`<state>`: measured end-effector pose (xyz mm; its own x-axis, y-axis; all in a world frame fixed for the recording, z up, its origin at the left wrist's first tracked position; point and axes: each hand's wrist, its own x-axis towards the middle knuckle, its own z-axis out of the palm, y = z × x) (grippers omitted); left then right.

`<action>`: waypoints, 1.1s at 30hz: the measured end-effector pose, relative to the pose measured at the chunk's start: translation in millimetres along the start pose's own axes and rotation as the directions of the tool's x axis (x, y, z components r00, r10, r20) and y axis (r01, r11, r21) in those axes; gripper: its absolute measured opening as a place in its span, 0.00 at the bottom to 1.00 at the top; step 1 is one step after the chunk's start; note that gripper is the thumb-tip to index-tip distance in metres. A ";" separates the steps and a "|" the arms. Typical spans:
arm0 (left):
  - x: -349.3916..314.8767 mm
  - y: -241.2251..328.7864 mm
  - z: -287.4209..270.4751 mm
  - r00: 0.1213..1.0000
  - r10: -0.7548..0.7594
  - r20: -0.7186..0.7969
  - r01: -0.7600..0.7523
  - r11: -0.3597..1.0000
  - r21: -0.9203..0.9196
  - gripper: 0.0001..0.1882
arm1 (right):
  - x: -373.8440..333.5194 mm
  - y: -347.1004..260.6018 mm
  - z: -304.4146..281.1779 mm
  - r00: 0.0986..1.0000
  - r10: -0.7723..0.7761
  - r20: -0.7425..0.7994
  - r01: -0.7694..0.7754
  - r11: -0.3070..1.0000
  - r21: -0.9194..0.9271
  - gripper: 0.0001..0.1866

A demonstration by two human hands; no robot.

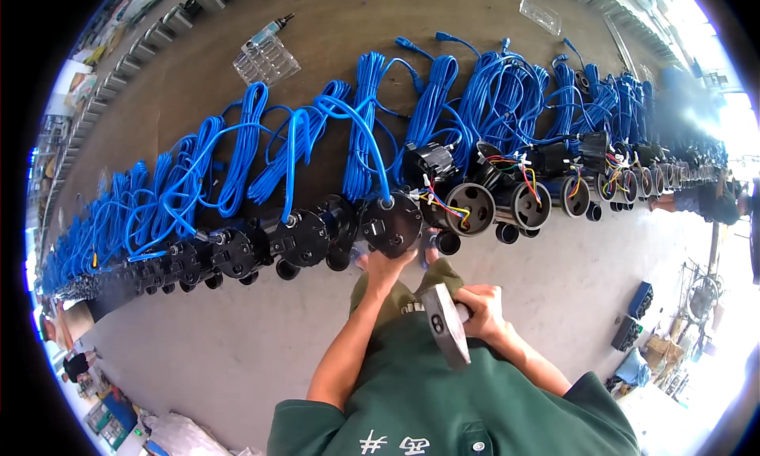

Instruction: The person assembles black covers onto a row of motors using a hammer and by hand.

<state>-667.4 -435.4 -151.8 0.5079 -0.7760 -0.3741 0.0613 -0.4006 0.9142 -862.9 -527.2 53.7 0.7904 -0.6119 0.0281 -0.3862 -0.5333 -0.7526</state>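
My left hand [388, 266] grips the near underside of a black round-capped housing [393, 228], its fingers partly hidden beneath it. A blue cable rises from a fitting on that cap. My right hand [484, 307] is wrapped round the handle of a hammer [447, 327], its steel head held in front of my shirt, apart from the housings. Just right of the held housing lies an open cylinder [469, 209] with coloured wires at its mouth. To its left is another capped housing [303, 238] with a blue cable.
Bundled blue cables [366, 123] lie along the brown table [332, 28] behind the row of housings. Clear plastic trays [267, 58] and a teal-handled tool [269, 30] lie farther back. Dark crates [633, 317] stand on the floor at right. Other people are at both far sides.
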 end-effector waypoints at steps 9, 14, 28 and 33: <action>4.0 -9.2 16.5 0.980 0.088 -0.178 -0.063 0.988 0.141 0.26 | -8.0 11.5 5.6 0.957 0.287 0.035 -0.289 0.954 0.077 0.11; 4.4 -0.3 20.3 0.974 0.083 -0.209 -0.065 0.994 0.092 0.33 | -1.5 9.4 -14.1 0.897 0.422 0.130 -0.441 0.855 0.273 0.12; -2.2 5.4 8.4 0.991 -0.110 -0.069 0.105 0.991 -0.080 0.31 | 20.7 -4.0 -45.0 0.825 0.532 0.193 -0.566 0.771 0.293 0.15; 3.4 -15.1 12.7 0.986 0.108 -0.124 -0.094 0.990 0.110 0.32 | 39.1 -29.2 -37.9 0.796 0.579 0.175 -0.510 0.487 0.709 0.13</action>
<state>-677.5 -438.1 -168.8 0.6138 -0.7483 -0.2514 -0.0813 -0.3767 0.9227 -838.7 -557.7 101.7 0.4894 -0.6936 -0.5286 -0.2536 0.4668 -0.8472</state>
